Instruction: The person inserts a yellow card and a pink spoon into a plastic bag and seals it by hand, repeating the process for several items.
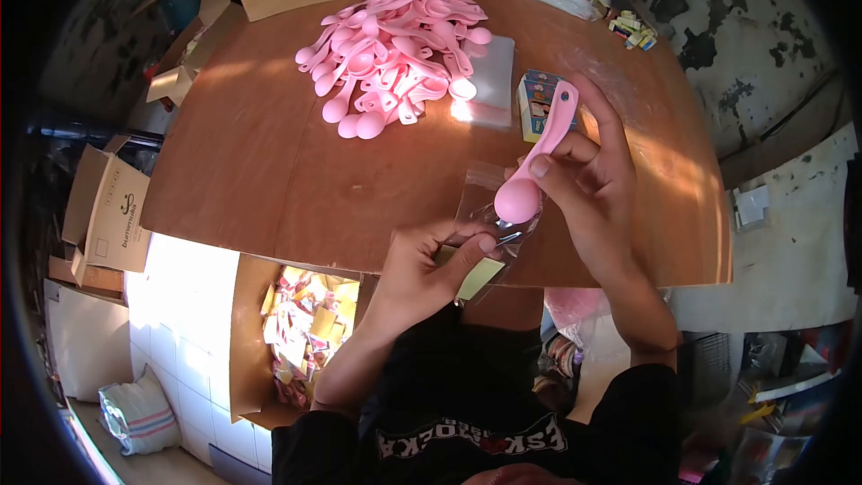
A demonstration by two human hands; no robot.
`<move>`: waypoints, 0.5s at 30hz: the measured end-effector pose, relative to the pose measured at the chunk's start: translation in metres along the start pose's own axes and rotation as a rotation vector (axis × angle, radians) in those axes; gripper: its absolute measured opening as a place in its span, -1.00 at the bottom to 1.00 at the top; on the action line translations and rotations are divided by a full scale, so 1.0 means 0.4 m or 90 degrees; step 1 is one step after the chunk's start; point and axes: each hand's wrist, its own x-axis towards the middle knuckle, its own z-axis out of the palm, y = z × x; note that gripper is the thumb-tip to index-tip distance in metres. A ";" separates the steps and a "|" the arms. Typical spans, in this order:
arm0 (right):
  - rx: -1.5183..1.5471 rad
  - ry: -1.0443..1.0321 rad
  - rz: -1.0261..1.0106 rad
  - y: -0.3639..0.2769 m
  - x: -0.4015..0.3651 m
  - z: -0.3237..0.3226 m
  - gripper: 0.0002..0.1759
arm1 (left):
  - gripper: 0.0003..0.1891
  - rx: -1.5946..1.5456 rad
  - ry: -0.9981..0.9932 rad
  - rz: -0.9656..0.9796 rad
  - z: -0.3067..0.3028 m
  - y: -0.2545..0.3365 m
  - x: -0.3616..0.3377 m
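My right hand (600, 166) pinches a pink measuring spoon (516, 201) by its handle, thumb on top. The spoon's round bowl hangs down over the mouth of a clear plastic bag (482, 187). Closed around the bag's lower part is my left hand (431, 268), its thumb pressed on a pale yellow-green card (479, 277) at the bag. Beyond my right hand stands a small blue and yellow printed box (538, 101). A heap of pink measuring spoons (395, 54) lies farther back on the table.
The brown wooden table (260, 171) has a curved far edge. A stack of clear bags (489, 72) lies beside the heap. Small boxes (634, 30) sit at the back right. Below the front edge, an open carton (250, 341) holds many colourful packets (310, 328).
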 end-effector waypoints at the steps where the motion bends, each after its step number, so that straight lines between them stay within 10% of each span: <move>1: 0.021 0.027 -0.024 0.002 -0.008 -0.004 -0.18 | -0.88 -0.001 -0.027 0.007 0.005 -0.005 0.003; 15: 0.056 0.071 -0.011 0.027 -0.014 -0.054 -0.35 | -0.87 0.076 -0.056 0.032 0.024 0.002 0.022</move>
